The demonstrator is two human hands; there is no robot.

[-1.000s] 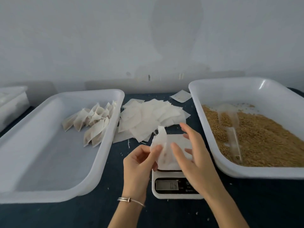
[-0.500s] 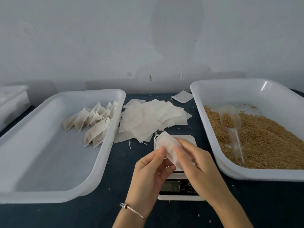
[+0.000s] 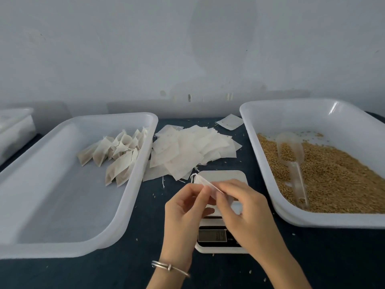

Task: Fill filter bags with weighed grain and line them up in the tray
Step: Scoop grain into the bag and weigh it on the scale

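My left hand [image 3: 185, 213] and my right hand [image 3: 243, 211] both pinch one white filter bag [image 3: 203, 181] just above a small white scale [image 3: 220, 232]. The bag lies tilted between my fingertips, its string loop at the upper left. Whether it holds grain I cannot tell. Several filled bags [image 3: 116, 155] lean in rows at the back right of the left tray [image 3: 62, 236]. A loose pile of empty bags [image 3: 187, 151] lies on the dark table between the trays. The right tray [image 3: 312, 109] holds golden grain [image 3: 337, 178] and a clear plastic scoop [image 3: 291, 155].
One stray empty bag [image 3: 230, 121] lies near the back wall. A clear plastic box [image 3: 14, 130] stands at the far left edge. Loose grains dot the dark table [image 3: 333, 257] around the scale.
The bag went from upright and spread open to folded flat and tilted, and both hands dropped lower over the scale. The view shifted slightly.
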